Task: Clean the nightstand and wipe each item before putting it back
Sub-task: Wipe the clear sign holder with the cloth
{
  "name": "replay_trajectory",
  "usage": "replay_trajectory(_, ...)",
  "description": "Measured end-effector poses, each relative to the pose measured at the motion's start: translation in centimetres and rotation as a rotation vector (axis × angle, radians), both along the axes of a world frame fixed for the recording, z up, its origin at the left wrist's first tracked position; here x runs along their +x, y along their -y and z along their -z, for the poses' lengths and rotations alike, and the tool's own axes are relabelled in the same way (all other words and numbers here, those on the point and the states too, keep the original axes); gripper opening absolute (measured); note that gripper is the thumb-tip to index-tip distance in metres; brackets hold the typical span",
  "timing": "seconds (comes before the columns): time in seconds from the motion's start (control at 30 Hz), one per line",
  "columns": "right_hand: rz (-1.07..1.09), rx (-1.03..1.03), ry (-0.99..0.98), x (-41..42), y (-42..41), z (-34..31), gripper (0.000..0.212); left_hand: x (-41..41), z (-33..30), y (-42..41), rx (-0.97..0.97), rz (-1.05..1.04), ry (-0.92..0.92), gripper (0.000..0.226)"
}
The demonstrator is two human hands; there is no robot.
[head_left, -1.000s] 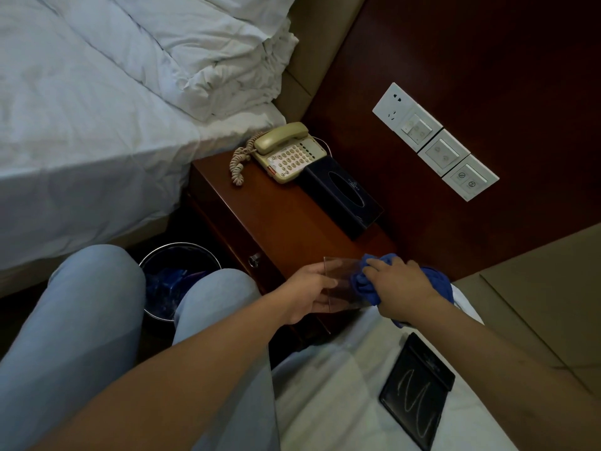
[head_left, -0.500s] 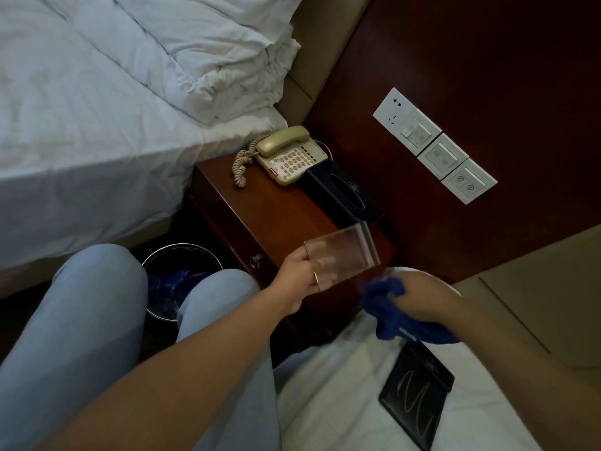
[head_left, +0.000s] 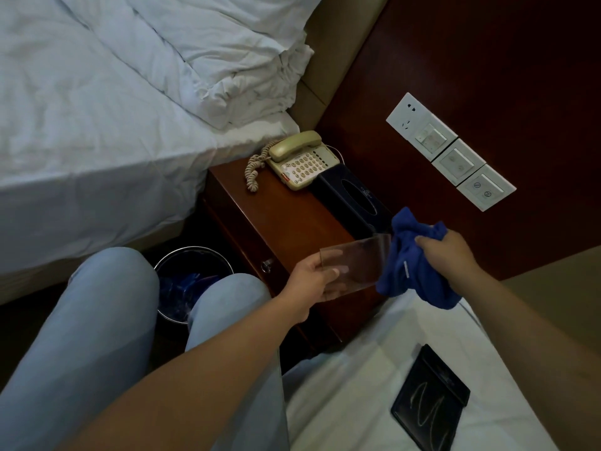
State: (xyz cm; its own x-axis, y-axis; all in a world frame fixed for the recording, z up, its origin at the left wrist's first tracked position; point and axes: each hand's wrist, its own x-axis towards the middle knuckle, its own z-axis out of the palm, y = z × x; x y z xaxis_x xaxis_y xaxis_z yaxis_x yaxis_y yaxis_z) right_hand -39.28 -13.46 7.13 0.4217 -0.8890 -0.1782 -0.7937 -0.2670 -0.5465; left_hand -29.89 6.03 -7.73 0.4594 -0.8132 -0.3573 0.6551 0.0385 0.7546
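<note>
At the centre of the frame the left hand [head_left: 309,281] holds a clear stand [head_left: 356,265] by its left edge, fingers [head_left: 331,255] curled round it, above the front right corner of the nightstand [head_left: 286,222]. Just to its right, the right hand [head_left: 448,255] grips a bunched blue cloth [head_left: 413,265], fingers closed on the cloth's top; the cloth touches the stand's right edge. On the tabletop, toward the upper middle of the frame, sits a beige phone [head_left: 302,162] with its coiled cord at the left, and just right of it a dark tissue box [head_left: 354,198] against the wall panel. A bin [head_left: 192,281] stands on the floor left of the nightstand, between the knees. At lower right a black tablet [head_left: 431,406] lies on a white sheet [head_left: 341,385]. Three wall plates [head_left: 450,151] line the upper right, and a bed [head_left: 113,109] fills the upper left.
</note>
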Motion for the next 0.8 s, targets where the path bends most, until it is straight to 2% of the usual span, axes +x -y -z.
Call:
replay_trajectory(0.13, 0.061, -0.042, 0.096, -0.1, 1.2, 0.1, 0.014, 0.1, 0.2, 0.1, -0.003, -0.002, 0.004, 0.036)
replay_trajectory(0.23, -0.020, 0.110, 0.113, 0.1, 0.8, 1.1, 0.017, 0.0, 0.3, 0.5, -0.007, 0.011, 0.015, 0.036)
replay_trajectory(0.3, -0.050, 0.237, 0.048, 0.3, 0.6, 1.8, 0.014, 0.0, 0.4, 0.7, -0.006, 0.003, 0.019, 0.036)
replay_trajectory(0.47, -0.045, 0.377, -0.089, -1.2, 1.4, 2.8, 0.003, 0.1, 0.9, 1.2, -0.012, -0.059, 0.044, 0.033)
replay_trajectory(0.6, -0.093, 0.450, -0.185, -3.3, 1.7, 4.0, 0.016, 0.1, 1.1, 1.7, 0.007, -0.116, 0.055, 0.027)
replay_trajectory(0.73, -0.155, 0.456, -0.314, -5.5, 1.9, 4.9, 0.018, -0.4, 1.5, 2.5, 0.033, -0.119, 0.088, 0.027)
replay_trajectory(0.8, -0.153, 0.454, -0.292, -6.6, 2.1, 5.2, 0.018, -0.9, 1.6, 3.0, 0.058, -0.126, 0.118, 0.026)
